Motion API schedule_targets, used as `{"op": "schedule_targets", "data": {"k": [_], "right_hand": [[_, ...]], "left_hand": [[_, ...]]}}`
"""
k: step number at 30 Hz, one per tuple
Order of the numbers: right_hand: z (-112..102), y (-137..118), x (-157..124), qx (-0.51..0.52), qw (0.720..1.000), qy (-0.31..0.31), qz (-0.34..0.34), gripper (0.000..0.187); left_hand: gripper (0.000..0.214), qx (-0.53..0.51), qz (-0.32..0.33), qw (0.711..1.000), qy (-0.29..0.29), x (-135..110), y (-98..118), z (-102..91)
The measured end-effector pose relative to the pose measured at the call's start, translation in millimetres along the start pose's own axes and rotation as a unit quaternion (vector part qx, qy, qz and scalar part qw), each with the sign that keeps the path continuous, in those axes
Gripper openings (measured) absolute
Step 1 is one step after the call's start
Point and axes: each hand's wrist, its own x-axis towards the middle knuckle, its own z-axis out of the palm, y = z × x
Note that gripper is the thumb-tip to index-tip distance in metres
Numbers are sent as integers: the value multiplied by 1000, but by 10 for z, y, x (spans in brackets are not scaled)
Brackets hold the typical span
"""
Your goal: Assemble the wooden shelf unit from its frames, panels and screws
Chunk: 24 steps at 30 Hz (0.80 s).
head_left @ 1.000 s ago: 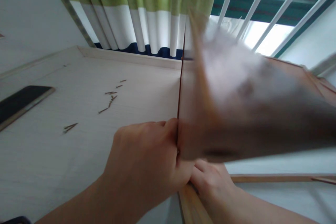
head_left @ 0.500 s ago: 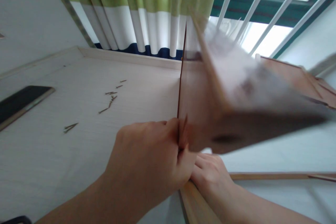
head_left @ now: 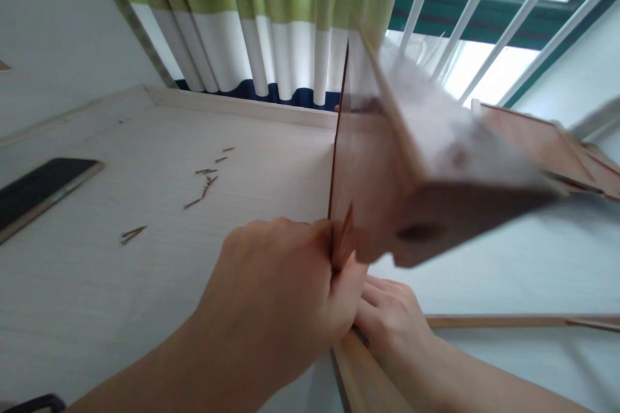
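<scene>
My left hand (head_left: 290, 284) is closed around the lower edge of an upright, glossy reddish-brown wooden panel (head_left: 361, 174). A wooden board (head_left: 450, 129), blurred and angled out to the right, stands against the panel's right face. Its end shows a dark round hole and a small notch. Just right of and below the left hand, my right hand (head_left: 394, 313) has its fingers curled in under the panel, by a pale wooden bar (head_left: 363, 377). What those fingers hold is hidden. Several small screws (head_left: 206, 187) lie on the white surface (head_left: 271, 174) to the left.
A dark flat rectangular thing (head_left: 43, 193) lies at the far left. Reddish boards (head_left: 527, 135) rest at the right. A wooden edge (head_left: 498, 321) runs across the lower right. Behind hang green and white curtains (head_left: 208, 32), beside white window bars (head_left: 467, 13).
The board's near end has risen slightly, and its far right corner has swung up and leftward. Both hands keep their hold and have shifted only a little to the right.
</scene>
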Motion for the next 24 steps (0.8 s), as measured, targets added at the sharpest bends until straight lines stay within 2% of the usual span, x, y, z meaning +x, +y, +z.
{"op": "schedule_targets", "data": {"k": [6,10,15,20,24], "right_hand": [[12,32,-16,-38,998,-42,-32,9],[34,11,-27,-98,994,-7,-57,8],[85,-18,-34,-132,991,-17,-2,11],[36,-67,-41,-102,995,-21,3,11],[-81,-146,-29,-78,996,-33,13,21]], "left_hand": [[40,-6,-30,999,-33,6,13,-28],[45,0,-52,997,-62,31,41,-60],[44,17,-76,991,-104,46,87,-87],[44,27,-51,994,-95,33,123,-152],[40,-65,-63,993,-73,25,109,-145]]}}
